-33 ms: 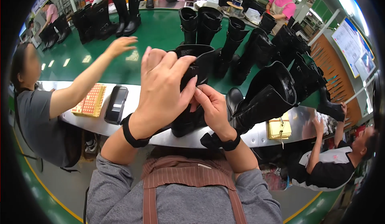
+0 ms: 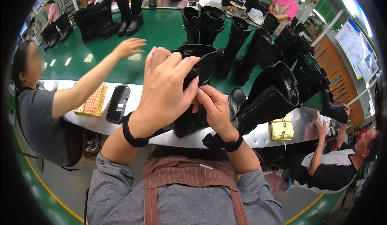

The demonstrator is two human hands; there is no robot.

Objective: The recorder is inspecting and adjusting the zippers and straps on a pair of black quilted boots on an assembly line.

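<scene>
A tall black boot (image 2: 208, 67) stands upright in front of me at the metal edge of the table, its open top facing me. My left hand (image 2: 166, 80) is closed over the near left side of its shaft, fingers curled at the top rim. Just below and to the right, my right hand (image 2: 215, 107) pinches at the shaft's side with thumb and fingers. Whatever small part lies between those fingertips is hidden. Close by on the right, another black boot (image 2: 264, 108) leans with its wide top open, next to an upright black toe (image 2: 237, 98).
More black boots (image 2: 211, 23) crowd the green table (image 2: 161, 27) ahead and right. On the left are a stickered yellow stack (image 2: 92, 101) and a black tray (image 2: 118, 104). A yellow bundle (image 2: 282, 128) lies right. A co-worker's arm (image 2: 94, 71) reaches in; another person holds a boot (image 2: 335, 111).
The left co-worker's outstretched hand has moved slightly right, toward my left hand. My own hands keep the same hold on the boot.
</scene>
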